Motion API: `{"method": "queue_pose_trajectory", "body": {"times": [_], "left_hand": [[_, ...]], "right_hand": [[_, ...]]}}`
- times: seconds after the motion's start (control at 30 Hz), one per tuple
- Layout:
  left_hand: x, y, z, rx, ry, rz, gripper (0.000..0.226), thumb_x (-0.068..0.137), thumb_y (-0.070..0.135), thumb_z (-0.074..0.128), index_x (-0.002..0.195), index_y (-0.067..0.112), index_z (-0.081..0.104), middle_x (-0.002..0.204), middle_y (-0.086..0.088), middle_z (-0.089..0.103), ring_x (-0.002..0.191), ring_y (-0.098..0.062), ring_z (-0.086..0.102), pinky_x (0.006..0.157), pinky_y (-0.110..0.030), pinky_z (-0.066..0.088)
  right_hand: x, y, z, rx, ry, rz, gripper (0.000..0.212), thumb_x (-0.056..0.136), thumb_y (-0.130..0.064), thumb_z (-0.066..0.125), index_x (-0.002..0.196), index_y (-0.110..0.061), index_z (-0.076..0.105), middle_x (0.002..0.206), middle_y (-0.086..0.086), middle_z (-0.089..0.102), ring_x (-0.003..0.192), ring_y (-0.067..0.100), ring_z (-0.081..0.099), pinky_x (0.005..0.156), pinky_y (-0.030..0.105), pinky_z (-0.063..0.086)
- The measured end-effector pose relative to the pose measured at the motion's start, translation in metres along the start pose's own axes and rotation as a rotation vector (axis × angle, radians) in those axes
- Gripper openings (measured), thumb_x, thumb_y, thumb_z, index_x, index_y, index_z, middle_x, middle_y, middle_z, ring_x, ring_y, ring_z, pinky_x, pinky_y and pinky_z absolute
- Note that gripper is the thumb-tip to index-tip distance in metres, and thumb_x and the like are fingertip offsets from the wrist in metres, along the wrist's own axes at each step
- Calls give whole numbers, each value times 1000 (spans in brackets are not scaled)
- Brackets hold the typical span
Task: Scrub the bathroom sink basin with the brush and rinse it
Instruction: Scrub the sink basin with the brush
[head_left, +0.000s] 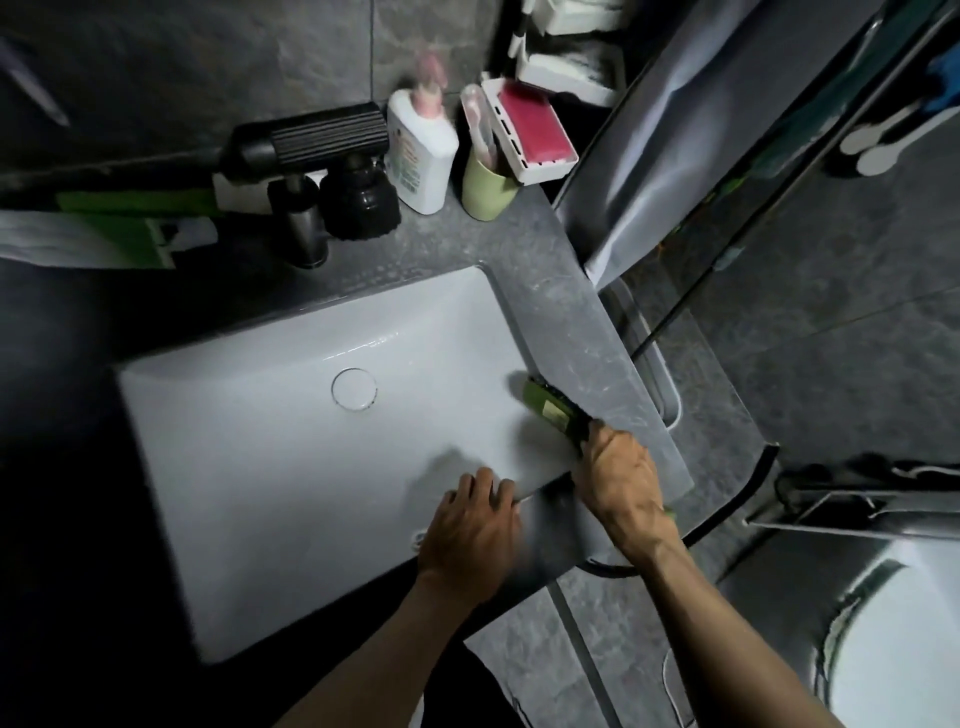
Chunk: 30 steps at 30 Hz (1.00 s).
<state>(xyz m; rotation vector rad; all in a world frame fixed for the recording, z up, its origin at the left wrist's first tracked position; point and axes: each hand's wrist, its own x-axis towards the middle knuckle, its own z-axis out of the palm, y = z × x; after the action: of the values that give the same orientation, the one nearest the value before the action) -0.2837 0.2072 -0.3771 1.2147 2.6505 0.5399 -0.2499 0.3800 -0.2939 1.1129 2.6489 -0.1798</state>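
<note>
The right hand is gripping the handle of a green scrubbing brush, fingers wrapped around it, and is pressing its head against the right inner wall of the white rectangular ceramic sink basin, just below the grey speckled stone countertop. The left hand is bracing on the basin's near rim, fingers bent over the edge. A round white drain cover is sitting mid-basin. Behind, a black ribbed faucet, a white pump bottle and a pale green cup are standing on the counter.
</note>
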Motion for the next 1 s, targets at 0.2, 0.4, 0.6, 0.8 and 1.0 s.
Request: {"method": "queue_pose_trajectory", "body": {"times": [0.2,0.4,0.6,0.8,1.0], "left_hand": [[-2,-4,-2,-29,7,14,14,97,34,47,95,22,54,96,-5,53,83,-25,53,67,-37,45],[-1,-5,-1,-56,5,13,17,100,35,44,96,22,55,99,-4,54,84,-25,53,67,-37,46],[1,-10,-2,-127,-27,0,24,104,39,38,94,23,54,97,-4,53,85,-26,52,67,-39,49],[4,-11,-1,-137,-85,-11,23,102,43,41,100,25,54,102,-4,55,91,-27,54,70,-40,49],[8,-18,3,-149,-136,15,33,104,49,30,112,25,51,110,-4,54,97,-27,55,77,-43,51]], "right_hand": [[13,-4,2,60,61,-46,16,94,-17,55,106,-7,57,85,15,56,76,34,58,69,38,43],[23,-20,-5,68,15,-35,23,95,-20,51,115,-9,55,99,16,63,91,37,63,78,38,48],[58,-50,-8,174,10,13,17,94,-17,51,108,-8,56,102,17,64,96,36,64,82,38,50],[46,-52,4,182,40,54,18,94,-9,44,104,-9,59,100,17,68,94,37,65,80,38,51],[103,-93,-19,221,32,-3,20,92,-7,45,98,-7,64,107,18,67,103,34,64,86,35,50]]}}
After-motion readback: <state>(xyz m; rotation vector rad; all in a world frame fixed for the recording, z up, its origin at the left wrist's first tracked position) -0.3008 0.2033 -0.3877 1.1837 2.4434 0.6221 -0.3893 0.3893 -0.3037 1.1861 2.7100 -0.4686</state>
